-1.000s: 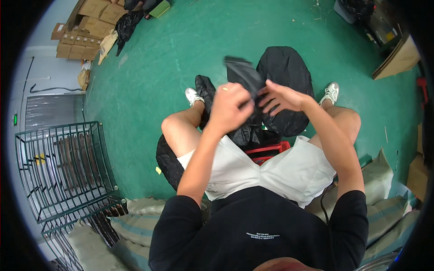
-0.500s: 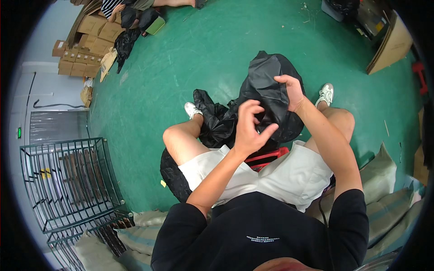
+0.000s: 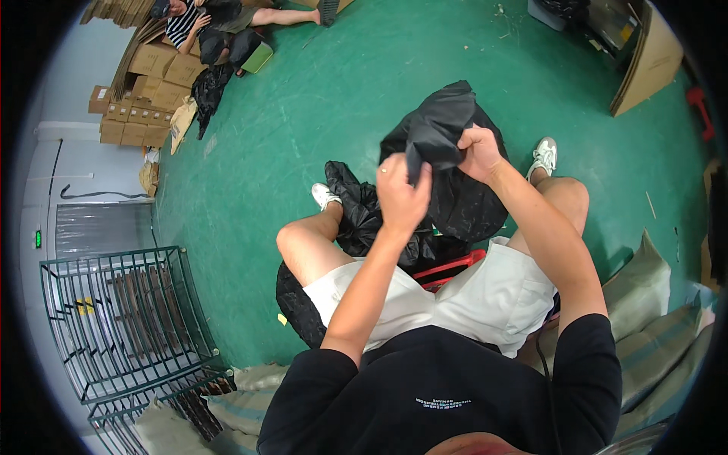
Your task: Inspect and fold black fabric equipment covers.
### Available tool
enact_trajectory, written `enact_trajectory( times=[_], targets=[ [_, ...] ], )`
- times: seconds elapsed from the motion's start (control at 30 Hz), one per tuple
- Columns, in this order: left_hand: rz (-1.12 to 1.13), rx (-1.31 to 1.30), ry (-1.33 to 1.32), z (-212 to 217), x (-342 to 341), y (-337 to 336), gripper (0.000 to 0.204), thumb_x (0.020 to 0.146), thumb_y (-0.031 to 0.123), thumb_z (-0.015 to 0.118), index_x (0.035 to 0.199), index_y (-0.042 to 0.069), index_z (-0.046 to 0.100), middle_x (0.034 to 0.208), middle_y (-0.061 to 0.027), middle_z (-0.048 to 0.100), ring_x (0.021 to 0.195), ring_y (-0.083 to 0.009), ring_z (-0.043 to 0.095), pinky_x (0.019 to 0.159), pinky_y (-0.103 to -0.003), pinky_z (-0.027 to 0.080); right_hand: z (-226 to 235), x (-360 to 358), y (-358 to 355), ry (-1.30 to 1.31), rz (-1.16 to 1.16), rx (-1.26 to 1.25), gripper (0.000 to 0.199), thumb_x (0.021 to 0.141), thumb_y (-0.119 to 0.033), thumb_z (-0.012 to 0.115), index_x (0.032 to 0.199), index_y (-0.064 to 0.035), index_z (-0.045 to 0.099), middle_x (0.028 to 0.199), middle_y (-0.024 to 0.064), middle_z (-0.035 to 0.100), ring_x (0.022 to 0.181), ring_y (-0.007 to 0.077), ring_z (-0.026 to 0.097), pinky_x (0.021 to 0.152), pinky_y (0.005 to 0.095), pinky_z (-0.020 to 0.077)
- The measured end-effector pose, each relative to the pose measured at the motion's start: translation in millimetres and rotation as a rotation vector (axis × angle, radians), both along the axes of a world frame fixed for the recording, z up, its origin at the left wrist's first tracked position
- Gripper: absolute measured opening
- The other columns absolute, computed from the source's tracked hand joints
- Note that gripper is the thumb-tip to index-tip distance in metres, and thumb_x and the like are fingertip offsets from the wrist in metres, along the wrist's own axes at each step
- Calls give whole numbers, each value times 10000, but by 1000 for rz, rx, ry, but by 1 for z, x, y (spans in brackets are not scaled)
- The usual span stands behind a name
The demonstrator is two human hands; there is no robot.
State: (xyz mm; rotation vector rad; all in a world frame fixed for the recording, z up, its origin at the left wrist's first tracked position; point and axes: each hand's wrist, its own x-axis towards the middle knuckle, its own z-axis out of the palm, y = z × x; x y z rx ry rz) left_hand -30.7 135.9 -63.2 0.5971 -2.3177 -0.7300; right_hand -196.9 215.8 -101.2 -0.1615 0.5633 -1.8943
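Observation:
Between my knees stands a bulky mass of black sheet material (image 3: 466, 203), perhaps a bag or fabric; its exact kind is unclear. A loose flap (image 3: 442, 125) of it is raised, and both hands grip its edge. My left hand (image 3: 402, 193) is closed on the flap's left part, thumb pressed against the fingers. My right hand (image 3: 481, 155) pinches the right part of the same edge. More crumpled black material (image 3: 356, 208) lies to the left, by my left shin. Below it, a red plastic object (image 3: 461, 263) shows partly between my thighs.
Green floor (image 3: 273, 136) surrounds me. At the far left a person (image 3: 199, 26) sits beside stacked cardboard boxes (image 3: 155, 61). A dark metal rack (image 3: 129, 318) stands at the left. Pale woven sacks (image 3: 652, 341) lie close at the right. Cardboard sheets (image 3: 648, 64) lean at the far right.
My left hand has gone from open fingers to gripping the black flap, which is lifted and folded leftward. My right hand has closed on its edge. The view has shifted slightly.

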Motion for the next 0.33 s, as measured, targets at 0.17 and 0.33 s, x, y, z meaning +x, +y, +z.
enact_trajectory(
  times=[0.17, 0.33],
  targets=[
    [-13, -456, 191, 41, 0, -45, 130, 690, -70, 668, 768, -18, 578, 876, -136, 628, 741, -312, 604, 652, -366, 481, 16, 6, -8, 400, 66, 227, 223, 892, -227, 621, 1014, -41, 614, 1017, 91, 657, 899, 169, 647, 742, 320, 530],
    [-265, -628, 153, 58, -12, -33, 164, 611, -27, 640, 731, 76, 599, 874, -52, 638, 732, -244, 613, 596, -345, 498, -6, 23, -10, 500, 459, 335, 290, 926, -332, 619, 936, -43, 620, 886, 82, 664, 774, 154, 660, 628, 277, 521]
  ],
)
